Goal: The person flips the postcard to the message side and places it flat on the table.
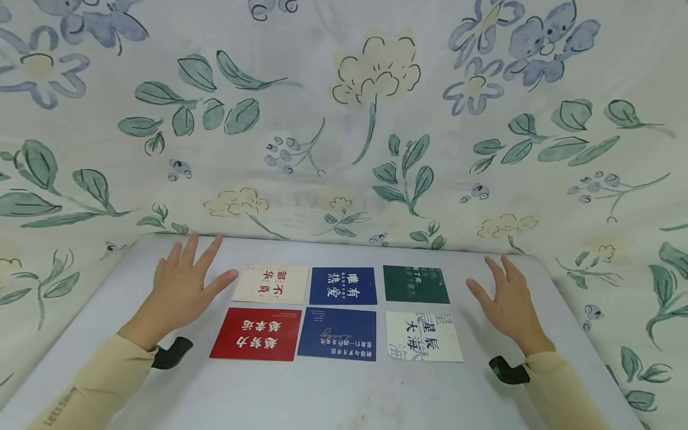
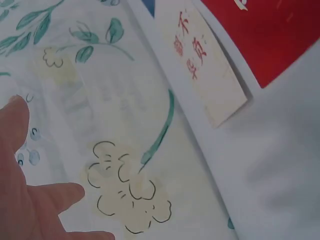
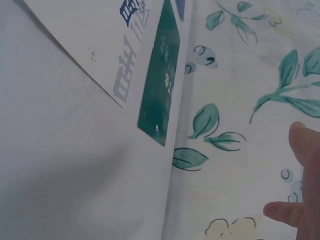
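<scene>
Two rows of three printed cards lie flat on the white table. In the back row are a cream card with red characters, a blue card and a dark green card. Nearer the front lie a red card, a second blue card and a white card with dark characters. My left hand is left of the cream card, fingers spread, its thumb close by that card's edge. Right of the green and white cards is my right hand, fingers apart. Both hands hold nothing.
The white table reaches back to a hanging cloth printed with flowers and leaves. A dark band sits at each wrist, the left band and the right band. Faint brownish marks show near the front.
</scene>
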`<move>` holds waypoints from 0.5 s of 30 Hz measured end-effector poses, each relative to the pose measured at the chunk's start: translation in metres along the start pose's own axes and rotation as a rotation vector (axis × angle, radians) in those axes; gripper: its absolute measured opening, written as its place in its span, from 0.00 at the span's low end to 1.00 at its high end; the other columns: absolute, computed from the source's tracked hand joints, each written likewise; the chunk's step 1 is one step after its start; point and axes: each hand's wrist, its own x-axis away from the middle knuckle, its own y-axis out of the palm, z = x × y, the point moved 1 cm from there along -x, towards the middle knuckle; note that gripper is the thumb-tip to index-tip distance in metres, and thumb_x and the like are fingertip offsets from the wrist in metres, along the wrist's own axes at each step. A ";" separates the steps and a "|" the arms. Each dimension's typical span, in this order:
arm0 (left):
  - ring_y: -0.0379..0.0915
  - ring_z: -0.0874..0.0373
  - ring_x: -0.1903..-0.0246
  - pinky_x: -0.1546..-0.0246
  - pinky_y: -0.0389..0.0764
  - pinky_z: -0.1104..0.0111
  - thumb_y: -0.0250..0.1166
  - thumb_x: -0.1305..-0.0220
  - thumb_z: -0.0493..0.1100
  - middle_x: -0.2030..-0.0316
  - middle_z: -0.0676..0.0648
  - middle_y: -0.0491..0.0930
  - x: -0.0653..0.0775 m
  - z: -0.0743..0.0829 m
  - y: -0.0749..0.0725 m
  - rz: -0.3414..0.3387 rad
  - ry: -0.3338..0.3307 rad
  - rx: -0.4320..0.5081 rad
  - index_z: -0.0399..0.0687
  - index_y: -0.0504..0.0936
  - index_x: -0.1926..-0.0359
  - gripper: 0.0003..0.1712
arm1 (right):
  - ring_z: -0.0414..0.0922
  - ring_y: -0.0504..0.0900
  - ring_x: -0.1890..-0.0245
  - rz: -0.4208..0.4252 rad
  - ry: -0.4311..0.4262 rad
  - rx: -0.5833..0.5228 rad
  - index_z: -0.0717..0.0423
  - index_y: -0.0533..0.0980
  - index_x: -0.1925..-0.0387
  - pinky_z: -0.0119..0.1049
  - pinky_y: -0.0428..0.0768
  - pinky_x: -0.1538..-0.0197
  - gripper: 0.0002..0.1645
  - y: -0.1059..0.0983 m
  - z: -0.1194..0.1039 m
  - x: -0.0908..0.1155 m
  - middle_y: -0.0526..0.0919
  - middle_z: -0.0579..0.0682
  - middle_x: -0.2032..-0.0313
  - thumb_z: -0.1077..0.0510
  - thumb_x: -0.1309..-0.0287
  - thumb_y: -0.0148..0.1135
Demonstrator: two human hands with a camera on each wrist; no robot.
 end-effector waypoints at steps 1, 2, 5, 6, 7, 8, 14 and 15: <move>0.32 0.22 0.37 0.46 0.37 0.29 0.48 0.37 0.66 0.33 0.25 0.38 0.001 0.002 0.001 -0.013 0.000 0.003 0.42 0.47 0.29 0.47 | 0.71 0.50 0.37 -0.001 0.001 -0.002 0.68 0.58 0.36 0.72 0.53 0.45 0.44 0.001 0.000 0.001 0.49 0.72 0.34 0.37 0.38 0.49; 0.32 0.22 0.37 0.45 0.37 0.30 0.48 0.37 0.66 0.33 0.25 0.38 0.001 0.005 0.002 -0.022 0.001 0.006 0.42 0.46 0.29 0.47 | 0.71 0.50 0.37 -0.002 0.001 -0.009 0.67 0.58 0.36 0.72 0.53 0.45 0.44 0.001 0.000 0.002 0.49 0.72 0.34 0.37 0.38 0.49; 0.33 0.23 0.37 0.44 0.36 0.30 0.49 0.37 0.65 0.33 0.25 0.38 0.003 0.013 0.004 -0.039 0.010 0.022 0.42 0.46 0.29 0.47 | 0.71 0.50 0.37 -0.004 0.004 -0.023 0.67 0.58 0.35 0.71 0.53 0.45 0.44 0.003 0.000 0.005 0.49 0.72 0.34 0.37 0.38 0.49; 0.33 0.23 0.37 0.44 0.36 0.31 0.49 0.37 0.65 0.33 0.25 0.38 0.004 0.015 0.004 -0.043 0.013 0.029 0.42 0.46 0.29 0.47 | 0.71 0.49 0.37 -0.004 0.004 -0.027 0.66 0.58 0.35 0.71 0.53 0.45 0.43 0.004 -0.001 0.006 0.49 0.72 0.34 0.37 0.38 0.49; 0.33 0.23 0.37 0.44 0.37 0.31 0.49 0.37 0.65 0.33 0.25 0.38 0.005 0.018 0.005 -0.047 0.015 0.035 0.42 0.46 0.29 0.47 | 0.71 0.49 0.37 -0.003 0.001 -0.034 0.66 0.58 0.35 0.71 0.53 0.45 0.43 0.004 -0.001 0.007 0.49 0.72 0.34 0.38 0.38 0.50; 0.33 0.24 0.37 0.44 0.37 0.31 0.49 0.37 0.64 0.33 0.26 0.38 0.005 0.020 0.006 -0.049 0.017 0.044 0.42 0.46 0.29 0.47 | 0.71 0.49 0.37 -0.003 0.000 -0.040 0.66 0.58 0.35 0.71 0.53 0.44 0.43 0.005 -0.001 0.007 0.49 0.72 0.34 0.38 0.38 0.50; 0.33 0.26 0.36 0.43 0.38 0.32 0.49 0.38 0.66 0.32 0.27 0.38 0.007 0.031 0.013 -0.055 0.018 0.071 0.42 0.47 0.29 0.47 | 0.70 0.49 0.37 -0.010 0.010 -0.041 0.66 0.57 0.35 0.71 0.53 0.44 0.43 0.006 -0.003 0.013 0.50 0.71 0.34 0.38 0.38 0.49; 0.33 0.26 0.36 0.43 0.38 0.32 0.50 0.38 0.65 0.32 0.27 0.39 0.006 0.033 0.014 -0.054 0.019 0.074 0.42 0.47 0.29 0.47 | 0.70 0.49 0.37 -0.013 0.013 -0.042 0.66 0.57 0.35 0.71 0.53 0.44 0.43 0.005 -0.003 0.013 0.50 0.71 0.34 0.38 0.38 0.49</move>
